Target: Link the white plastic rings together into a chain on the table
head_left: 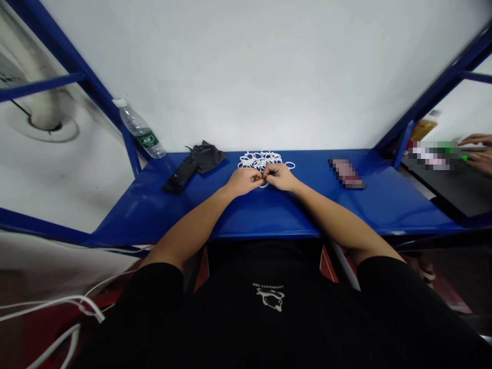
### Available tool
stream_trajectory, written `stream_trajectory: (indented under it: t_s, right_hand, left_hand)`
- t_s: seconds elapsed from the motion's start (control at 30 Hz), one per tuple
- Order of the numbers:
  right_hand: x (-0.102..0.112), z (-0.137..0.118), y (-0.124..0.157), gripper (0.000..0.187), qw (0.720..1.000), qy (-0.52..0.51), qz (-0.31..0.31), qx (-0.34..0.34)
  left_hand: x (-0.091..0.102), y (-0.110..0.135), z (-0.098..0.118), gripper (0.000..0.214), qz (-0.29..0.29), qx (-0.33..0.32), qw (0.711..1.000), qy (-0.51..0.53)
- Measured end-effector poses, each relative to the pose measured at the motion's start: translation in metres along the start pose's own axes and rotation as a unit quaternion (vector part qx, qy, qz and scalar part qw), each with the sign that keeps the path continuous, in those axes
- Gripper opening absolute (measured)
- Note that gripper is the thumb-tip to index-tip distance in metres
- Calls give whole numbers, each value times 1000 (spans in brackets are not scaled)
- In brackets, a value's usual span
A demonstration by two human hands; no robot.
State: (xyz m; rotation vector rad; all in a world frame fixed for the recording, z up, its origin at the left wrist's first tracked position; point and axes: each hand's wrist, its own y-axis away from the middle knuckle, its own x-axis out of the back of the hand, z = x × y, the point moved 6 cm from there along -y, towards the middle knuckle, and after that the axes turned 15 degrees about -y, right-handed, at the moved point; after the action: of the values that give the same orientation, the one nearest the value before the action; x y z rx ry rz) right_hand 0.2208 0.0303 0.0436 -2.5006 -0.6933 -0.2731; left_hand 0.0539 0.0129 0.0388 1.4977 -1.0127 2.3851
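A heap of thin white rings lies on the blue table near the wall, with one loose ring at its right side. Just in front of the heap, my left hand and my right hand meet at the fingertips. Both are closed in a pinch on a single white ring, whose lower curve shows beneath the fingers. The fingers hide the upper part of that ring.
To the left lie a black phone and a black pouch. A clear bottle leans by the blue frame. A blurred-out phone lies right. Another person's hands are at the neighbouring table.
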Motion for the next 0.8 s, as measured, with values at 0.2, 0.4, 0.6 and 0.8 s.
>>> stream_trajectory:
  t_s: [0.2,0.4,0.6,0.8]
  right_hand:
    - [12,-5,-2,27,998,49,-12,26]
    - [78,17,-4,48,958,276,17,-71]
    - [96,46,2,52,906,369,-11,-205]
    - [89,37,2,37,908,336,-21,-248]
  left_hand:
    - [7,0,-1,11,9,20,1000,0]
    - [4,1,1,17,-70,5,998,1]
    - [-5,6,20,20,-162,-52,985,6]
    - [-4,4,6,17,-139,6,990,-11]
